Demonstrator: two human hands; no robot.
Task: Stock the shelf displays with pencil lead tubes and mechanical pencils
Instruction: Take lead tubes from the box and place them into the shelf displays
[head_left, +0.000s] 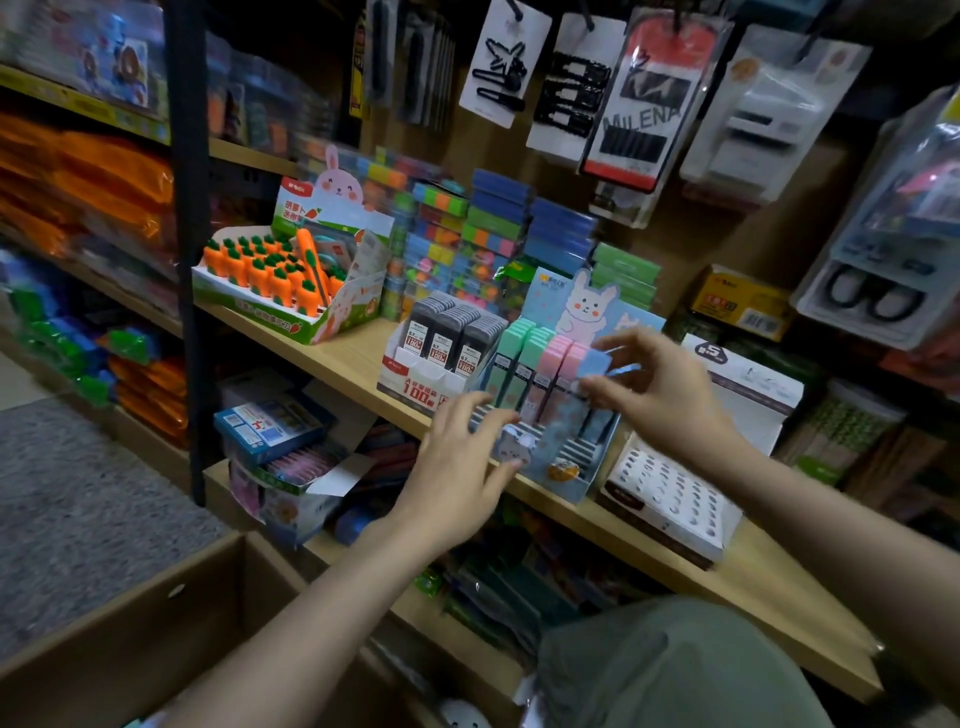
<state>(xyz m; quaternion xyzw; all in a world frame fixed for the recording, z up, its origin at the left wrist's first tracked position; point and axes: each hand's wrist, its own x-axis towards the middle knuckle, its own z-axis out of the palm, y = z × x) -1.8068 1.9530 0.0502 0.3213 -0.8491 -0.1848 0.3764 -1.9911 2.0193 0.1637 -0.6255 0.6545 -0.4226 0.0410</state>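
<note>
A blue rabbit display box stands on the wooden shelf, holding green and pink lead tubes in rows. My right hand pinches a blue lead tube at the right end of those rows. My left hand rests with straight fingers against the box's front left corner. To the left a red-and-white display box holds grey lead tubes. A white perforated pencil display with empty holes sits to the right.
A carrot-themed display stands farther left on the shelf. Stacks of coloured boxes line the back. Hair clip cards hang above. An open cardboard box sits below left, and a black shelf post rises at left.
</note>
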